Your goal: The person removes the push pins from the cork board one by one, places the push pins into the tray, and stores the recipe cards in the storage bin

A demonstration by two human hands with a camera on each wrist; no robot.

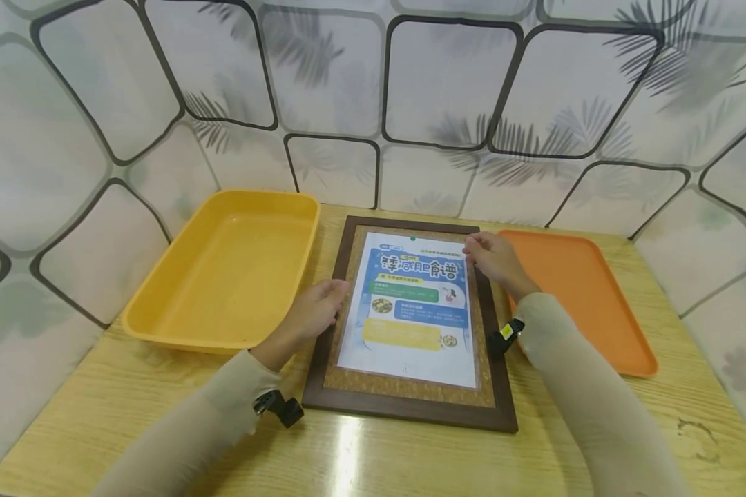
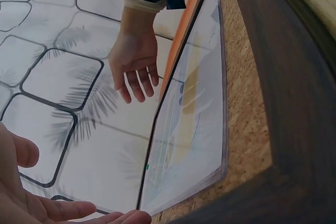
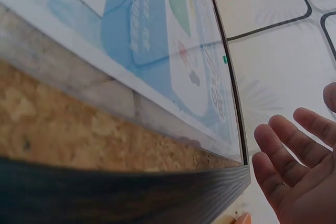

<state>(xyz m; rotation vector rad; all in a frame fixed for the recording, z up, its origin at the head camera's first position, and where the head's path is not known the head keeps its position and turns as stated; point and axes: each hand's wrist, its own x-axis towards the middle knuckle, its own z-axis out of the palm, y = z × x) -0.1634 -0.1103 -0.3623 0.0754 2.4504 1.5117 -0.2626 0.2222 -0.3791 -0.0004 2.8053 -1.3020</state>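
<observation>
A cork board [image 1: 410, 393] with a dark brown frame lies on the table. On it sits a laminated sheet [image 1: 404, 366] printed in blue, green and yellow, a small green pin [image 1: 413, 238] at its top edge. My left hand [image 1: 311, 314] hovers by the board's left side, its fingers loosely extended in the left wrist view. Near the sheet's upper right corner is my right hand [image 1: 497, 262]. In the right wrist view the right fingers [image 3: 286, 153] are spread and relaxed, apart from the frame. Neither hand grips anything.
To the left of the board stands a yellow tray [image 1: 224, 338] with raised walls. An orange tray [image 1: 584, 304] lies to the right, close against the board. Patterned fabric [image 1: 447, 83] hangs behind the wooden table [image 1: 410, 455].
</observation>
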